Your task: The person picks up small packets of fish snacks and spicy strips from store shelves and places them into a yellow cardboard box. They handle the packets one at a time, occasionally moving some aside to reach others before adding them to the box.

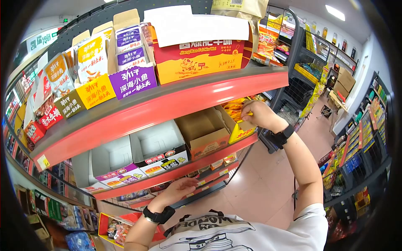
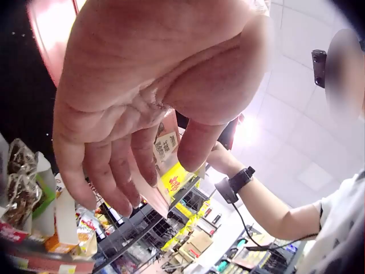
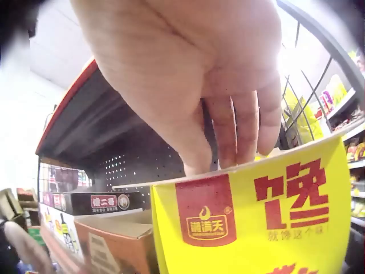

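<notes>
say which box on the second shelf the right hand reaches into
The yellow box at the right end: the right hand dips behind its front; no hand is in the brown box or white boxes.

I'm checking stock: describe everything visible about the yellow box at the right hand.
The yellow box looks like printed cardboard, open-topped, with red lettering and a red logo panel. It stands upright on the shelf, beside a brown box, with orange packets inside. The right hand reaches inside, its fingers partly hidden.
</notes>
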### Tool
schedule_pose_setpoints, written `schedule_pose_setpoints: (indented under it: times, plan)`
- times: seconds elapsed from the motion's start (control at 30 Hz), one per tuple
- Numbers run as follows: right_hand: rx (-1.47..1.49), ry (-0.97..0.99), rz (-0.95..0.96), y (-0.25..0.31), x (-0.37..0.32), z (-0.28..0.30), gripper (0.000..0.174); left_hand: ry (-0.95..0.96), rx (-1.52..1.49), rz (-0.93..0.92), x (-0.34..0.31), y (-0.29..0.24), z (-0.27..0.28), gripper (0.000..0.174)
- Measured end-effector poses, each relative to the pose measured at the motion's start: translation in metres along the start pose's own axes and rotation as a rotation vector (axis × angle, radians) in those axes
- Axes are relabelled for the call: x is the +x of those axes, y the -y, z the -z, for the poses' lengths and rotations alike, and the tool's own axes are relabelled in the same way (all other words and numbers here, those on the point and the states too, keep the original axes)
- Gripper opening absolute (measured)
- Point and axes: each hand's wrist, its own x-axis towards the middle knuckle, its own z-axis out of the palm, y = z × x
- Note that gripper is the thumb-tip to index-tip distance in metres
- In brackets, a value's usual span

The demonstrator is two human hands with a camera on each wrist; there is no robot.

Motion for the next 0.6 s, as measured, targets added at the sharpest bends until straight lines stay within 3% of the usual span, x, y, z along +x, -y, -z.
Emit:
schedule_pose_setpoints:
  times: [0.17, 0.23, 0.33, 0.4, 0.6]
  plan:
    - [-0.095, 0.047, 0.047, -0.007, 0.004, -0.004, 0.009, 0.067, 0.016, 0.038, 0.006, -0.009, 0.004, 0.033]
    - [-0.074, 0.077, 0.056, -0.008, 0.006, -0.002, 0.008, 0.084, 0.000, -0.115, 0.010, -0.006, 0.002, 0.032]
    - [-0.067, 0.122, 0.057, -0.005, 0.008, 0.000, 0.005, 0.103, 0.020, -0.105, 0.015, -0.011, 0.001, 0.032]
    - [-0.160, 0.077, 0.190, -0.003, 0.007, 0.003, 0.004, 0.083, 0.035, -0.125, 0.015, -0.026, -0.005, 0.032]
    - [-0.126, -0.173, 0.267, -0.001, -0.008, 0.027, 0.009, 0.068, 0.026, -0.162, 0.030, -0.057, -0.026, 0.033]
